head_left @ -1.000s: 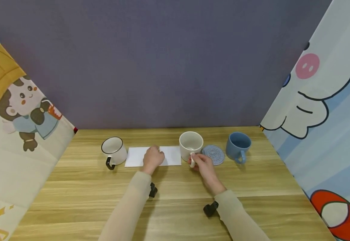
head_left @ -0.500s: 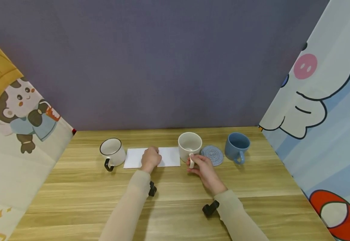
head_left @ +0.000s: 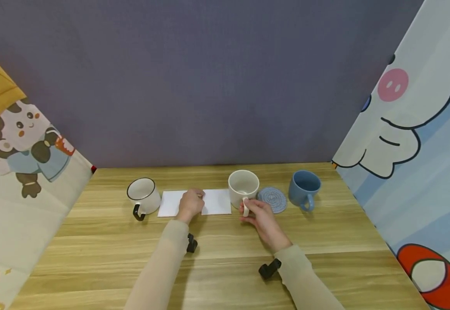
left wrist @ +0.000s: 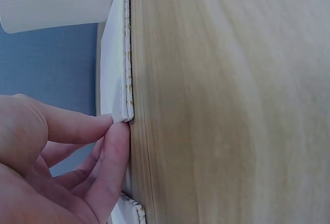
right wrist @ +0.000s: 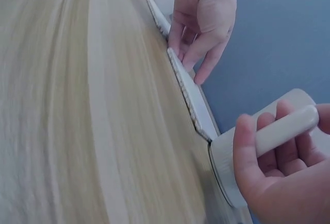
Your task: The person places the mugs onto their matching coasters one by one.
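My left hand (head_left: 191, 204) reaches between two flat white square pieces, which look like coasters with patterned edges. In the left wrist view its thumb and forefinger pinch the end edge of the right white square coaster (left wrist: 112, 74). The left white square coaster (head_left: 168, 205) lies partly behind that hand. My right hand (head_left: 265, 221) holds the cream mug (head_left: 236, 193) by its handle, fingers curled round it in the right wrist view. This mug stands upright on the table, close against the right coaster's end.
A white mug (head_left: 149, 203) with a dark rim and black handle stands left of the coasters. Right of the cream mug lies a round blue woven coaster (head_left: 272, 199), then a blue mug (head_left: 299, 193). Behind the wooden table (head_left: 225, 275) rises a grey panel (head_left: 217, 86).
My left hand has shifted slightly left, showing more of the right white coaster's near end. My right hand keeps its hold on the cream mug's handle. The head view has moved a little.
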Demonstrator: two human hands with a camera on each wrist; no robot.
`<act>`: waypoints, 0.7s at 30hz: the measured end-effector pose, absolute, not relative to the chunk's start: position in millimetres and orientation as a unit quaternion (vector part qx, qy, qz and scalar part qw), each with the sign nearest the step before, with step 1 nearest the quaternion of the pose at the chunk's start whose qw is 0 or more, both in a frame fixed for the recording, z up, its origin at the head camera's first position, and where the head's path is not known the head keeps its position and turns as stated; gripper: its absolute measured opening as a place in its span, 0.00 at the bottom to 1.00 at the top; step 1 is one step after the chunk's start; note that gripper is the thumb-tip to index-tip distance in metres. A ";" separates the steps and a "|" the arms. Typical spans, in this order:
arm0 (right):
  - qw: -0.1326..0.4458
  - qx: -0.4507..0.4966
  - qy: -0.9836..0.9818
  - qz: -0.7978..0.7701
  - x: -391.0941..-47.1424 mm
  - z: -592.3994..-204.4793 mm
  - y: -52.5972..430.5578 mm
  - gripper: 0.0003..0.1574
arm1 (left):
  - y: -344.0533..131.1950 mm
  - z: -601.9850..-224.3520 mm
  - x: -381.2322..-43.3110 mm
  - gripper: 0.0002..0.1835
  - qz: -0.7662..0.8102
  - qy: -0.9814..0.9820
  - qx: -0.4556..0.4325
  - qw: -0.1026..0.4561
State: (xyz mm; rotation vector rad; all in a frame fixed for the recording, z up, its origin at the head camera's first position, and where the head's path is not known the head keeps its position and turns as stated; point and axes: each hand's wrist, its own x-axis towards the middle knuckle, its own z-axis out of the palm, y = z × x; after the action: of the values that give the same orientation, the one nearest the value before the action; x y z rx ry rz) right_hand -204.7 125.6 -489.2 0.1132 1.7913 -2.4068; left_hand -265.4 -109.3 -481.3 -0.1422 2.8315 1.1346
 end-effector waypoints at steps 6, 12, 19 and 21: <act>0.050 0.044 0.602 -0.796 -201.3 -485.3 121.3 0.19 | -108.9 -481.9 -266.5 0.26 0.378 0.923 -0.051 0.043; 0.028 0.060 0.603 -0.795 -201.5 -485.1 118.1 0.16 | -108.9 -484.2 -266.8 0.25 0.376 0.925 -0.044 0.037; 0.023 0.060 0.606 -0.793 -200.2 -484.2 118.2 0.17 | -107.2 -484.8 -264.9 0.24 0.377 0.924 -0.048 0.035; 0.022 0.061 0.604 -0.794 -199.9 -482.9 118.5 0.17 | -106.2 -484.3 -264.2 0.24 0.379 0.923 -0.049 0.035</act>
State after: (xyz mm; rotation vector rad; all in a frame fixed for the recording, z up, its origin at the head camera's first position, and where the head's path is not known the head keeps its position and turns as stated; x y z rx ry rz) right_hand -199.9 118.5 -482.9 0.1892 1.8721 -2.4597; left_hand -264.2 -106.2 -484.3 -0.1494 2.8383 1.1651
